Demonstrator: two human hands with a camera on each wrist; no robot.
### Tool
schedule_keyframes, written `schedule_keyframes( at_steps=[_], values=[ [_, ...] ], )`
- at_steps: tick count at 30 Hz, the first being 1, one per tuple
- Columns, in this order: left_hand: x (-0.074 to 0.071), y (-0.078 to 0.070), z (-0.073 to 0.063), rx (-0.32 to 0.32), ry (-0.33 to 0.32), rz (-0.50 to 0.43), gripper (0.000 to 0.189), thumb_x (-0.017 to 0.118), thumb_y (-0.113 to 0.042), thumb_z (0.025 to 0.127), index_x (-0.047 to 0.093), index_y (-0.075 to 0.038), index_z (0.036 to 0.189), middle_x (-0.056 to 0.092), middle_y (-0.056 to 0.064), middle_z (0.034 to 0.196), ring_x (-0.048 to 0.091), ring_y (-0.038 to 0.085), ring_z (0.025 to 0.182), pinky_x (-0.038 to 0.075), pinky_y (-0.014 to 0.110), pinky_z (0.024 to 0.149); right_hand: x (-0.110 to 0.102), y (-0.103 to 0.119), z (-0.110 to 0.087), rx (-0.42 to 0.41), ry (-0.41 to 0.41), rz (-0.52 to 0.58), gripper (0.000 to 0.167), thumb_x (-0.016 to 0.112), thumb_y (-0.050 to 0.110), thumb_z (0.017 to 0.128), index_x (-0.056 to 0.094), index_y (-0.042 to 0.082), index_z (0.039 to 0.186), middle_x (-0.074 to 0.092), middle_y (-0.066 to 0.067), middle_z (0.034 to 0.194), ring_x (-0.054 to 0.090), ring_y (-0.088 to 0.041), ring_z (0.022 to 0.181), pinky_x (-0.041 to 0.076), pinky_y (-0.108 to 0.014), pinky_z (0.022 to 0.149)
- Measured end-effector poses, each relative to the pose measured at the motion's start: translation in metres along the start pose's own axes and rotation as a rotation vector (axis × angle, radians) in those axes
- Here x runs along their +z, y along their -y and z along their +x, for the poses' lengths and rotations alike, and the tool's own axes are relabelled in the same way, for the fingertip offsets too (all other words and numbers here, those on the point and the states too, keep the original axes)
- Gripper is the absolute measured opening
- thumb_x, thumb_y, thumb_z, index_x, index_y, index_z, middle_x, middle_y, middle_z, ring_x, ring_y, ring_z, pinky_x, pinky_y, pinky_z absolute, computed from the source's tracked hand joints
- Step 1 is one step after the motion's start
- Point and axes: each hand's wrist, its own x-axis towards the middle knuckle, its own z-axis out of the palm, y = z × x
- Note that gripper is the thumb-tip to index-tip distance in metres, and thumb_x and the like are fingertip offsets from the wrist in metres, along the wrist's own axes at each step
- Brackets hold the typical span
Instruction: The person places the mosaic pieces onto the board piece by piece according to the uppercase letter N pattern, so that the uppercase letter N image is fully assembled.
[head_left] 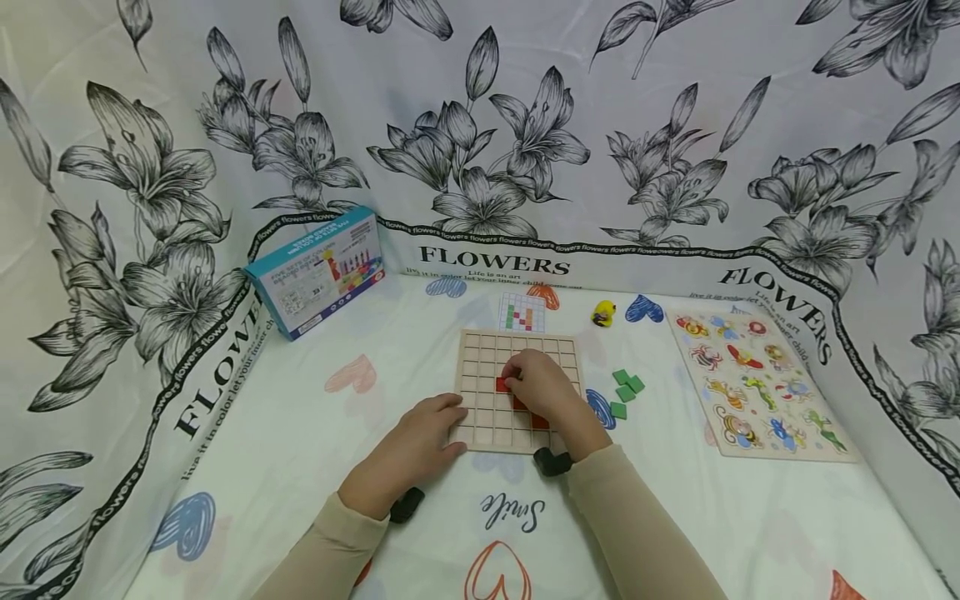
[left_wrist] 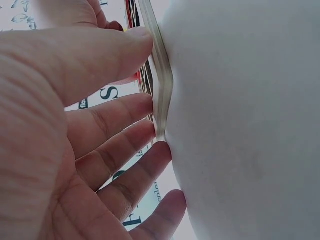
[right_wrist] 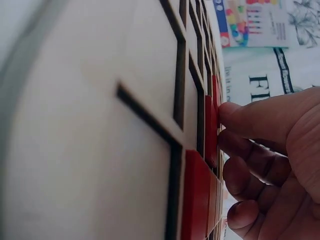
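Observation:
A square wooden grid board [head_left: 480, 430] lies on the cloth. Red square tiles sit in its cells along a slanting line, among them one red tile [head_left: 539, 422] near the right forearm. My right hand [head_left: 546, 385] is over the board, thumb and fingertips at another red tile [head_left: 501, 384]; the right wrist view shows the thumb tip against a red tile [right_wrist: 216, 95], the other fingers curled. My left hand [head_left: 420, 442] rests at the board's left edge. In the left wrist view, its thumb and loosely spread fingers touch the board's side [left_wrist: 161, 75].
Several green tiles [head_left: 622, 392] lie right of the board. Behind it are a pattern card [head_left: 522, 312] and a small yellow toy [head_left: 603, 313]. A picture puzzle board [head_left: 757, 379] lies at right; a blue-and-white box [head_left: 318, 271] stands at back left.

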Motion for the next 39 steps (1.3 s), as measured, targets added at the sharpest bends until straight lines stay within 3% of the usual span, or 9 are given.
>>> schedule_keyframes(
  at_steps=[6, 13, 17, 21, 30, 39],
  values=[
    [-0.001, -0.003, 0.000, -0.013, 0.007, 0.001, 0.053, 0.083, -0.020, 0.098, 0.067, -0.002, 0.146, 0.056, 0.015, 0.161, 0.052, 0.038, 0.150, 0.047, 0.054, 0.122, -0.009, -0.014, -0.011, -0.012, -0.069, 0.037, 0.011, 0.073, 0.017, 0.106, 0.081, 0.015, 0.112, 0.070, -0.003, 0.115, 0.062, -0.023, 0.100, 0.058, -0.042, 0.093],
    [0.000, -0.004, 0.001, -0.036, 0.014, 0.008, 0.054, 0.084, -0.021, 0.098, 0.068, -0.003, 0.147, 0.055, 0.013, 0.162, 0.051, 0.037, 0.151, 0.046, 0.054, 0.123, -0.046, -0.061, -0.044, 0.087, -0.127, 0.061, 0.022, 0.069, 0.015, 0.107, 0.078, 0.009, 0.126, 0.070, -0.010, 0.118, 0.060, -0.027, 0.097, 0.055, -0.038, 0.080],
    [0.002, -0.002, 0.001, -0.044, 0.015, 0.010, 0.054, 0.083, -0.022, 0.099, 0.067, -0.004, 0.147, 0.055, 0.013, 0.163, 0.051, 0.036, 0.152, 0.046, 0.054, 0.123, -0.064, -0.092, -0.063, 0.148, -0.080, -0.051, 0.026, 0.068, 0.011, 0.106, 0.078, 0.004, 0.129, 0.070, -0.017, 0.124, 0.065, -0.033, 0.107, 0.058, -0.051, 0.093],
    [0.003, -0.001, 0.002, -0.046, 0.016, 0.009, 0.055, 0.083, -0.023, 0.099, 0.067, -0.004, 0.148, 0.054, 0.013, 0.164, 0.050, 0.037, 0.153, 0.046, 0.055, 0.124, -0.067, -0.111, -0.077, 0.176, -0.028, -0.135, 0.026, 0.071, 0.009, 0.103, 0.079, 0.002, 0.126, 0.070, -0.019, 0.126, 0.067, -0.037, 0.118, 0.054, -0.061, 0.108],
    [0.004, -0.001, 0.003, -0.037, 0.016, 0.006, 0.055, 0.083, -0.023, 0.099, 0.067, -0.004, 0.148, 0.054, 0.013, 0.163, 0.050, 0.036, 0.152, 0.046, 0.054, 0.123, -0.064, -0.122, -0.089, 0.177, -0.072, -0.079, 0.025, 0.072, 0.009, 0.102, 0.078, 0.003, 0.126, 0.069, -0.017, 0.125, 0.064, -0.036, 0.118, 0.053, -0.061, 0.110],
    [0.003, -0.001, 0.001, -0.044, 0.010, -0.003, 0.055, 0.084, -0.022, 0.098, 0.068, -0.005, 0.147, 0.055, 0.012, 0.163, 0.050, 0.036, 0.153, 0.046, 0.055, 0.123, -0.064, -0.124, -0.090, 0.238, -0.069, -0.002, 0.025, 0.072, 0.012, 0.103, 0.074, 0.007, 0.127, 0.070, -0.013, 0.120, 0.061, -0.030, 0.105, 0.056, -0.050, 0.095]
  ],
)
